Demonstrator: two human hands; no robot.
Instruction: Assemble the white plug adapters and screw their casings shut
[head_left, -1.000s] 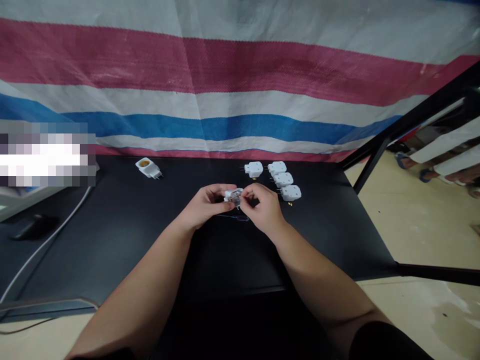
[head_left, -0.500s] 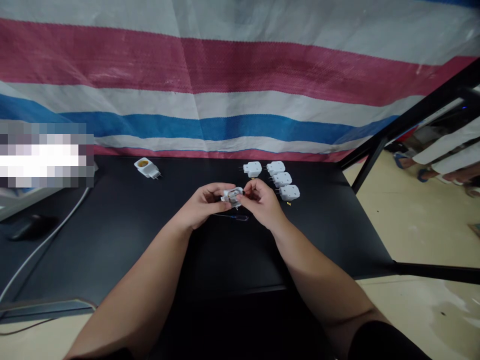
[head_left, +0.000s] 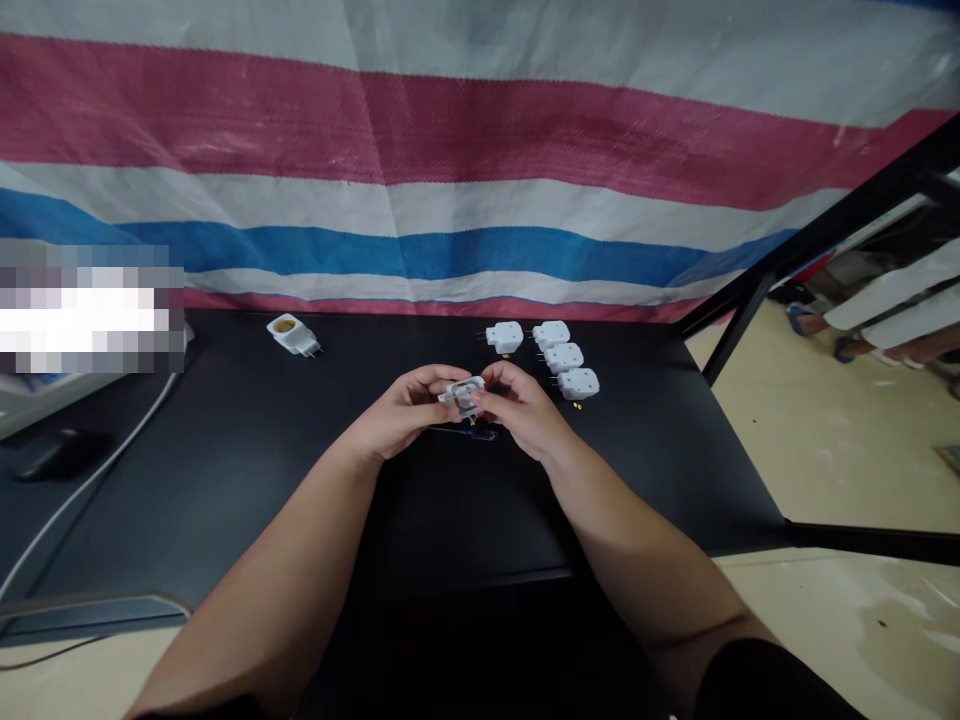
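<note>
Fingers of left hand point(head_left: 401, 410) and right hand point(head_left: 526, 410) hold the plug housing point(head_left: 463, 396) crosswise, hollow side up, ends partly hidden.

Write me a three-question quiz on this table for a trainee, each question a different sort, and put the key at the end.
1. Multiple choice: what are the left hand and right hand both touching?
a) the black mouse
b) the white housing
c) the pale cable
2. True or false: the white adapter with the round opening lies to the left of both hands.
3. Fill in the blank: the white plugs grouped on the table beyond the right hand number ____.
Key: 1. b; 2. true; 3. four
</note>
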